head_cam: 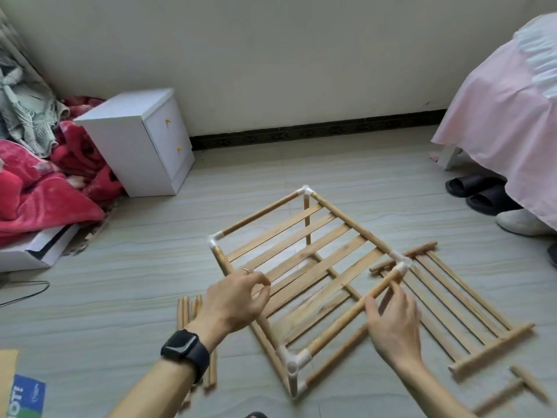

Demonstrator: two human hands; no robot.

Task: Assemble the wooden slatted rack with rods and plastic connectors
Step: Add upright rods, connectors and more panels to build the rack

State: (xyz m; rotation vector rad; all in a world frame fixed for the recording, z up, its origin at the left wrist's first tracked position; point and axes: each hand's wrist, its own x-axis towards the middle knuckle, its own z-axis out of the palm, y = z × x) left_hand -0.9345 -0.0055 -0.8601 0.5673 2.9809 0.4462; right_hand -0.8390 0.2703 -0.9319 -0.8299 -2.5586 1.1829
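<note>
A partly built wooden rack (301,251) stands on the floor, its slatted shelf framed by rods joined with white plastic corner connectors (294,362). My left hand (238,300) grips the rack's left side rod, fingers curled over it. My right hand (391,324) holds the right side rod (358,309), thumb on one side and fingers on the other, below the white connector (402,267) at its far end. A second slatted panel (458,297) lies flat on the floor to the right, partly under the rack.
Several loose rods (188,309) lie on the floor by my left wrist, more (521,387) at the lower right. A white bedside cabinet (144,140) and red blankets (45,188) stand at left. A pink-covered bed (506,116) with slippers (482,191) is at right.
</note>
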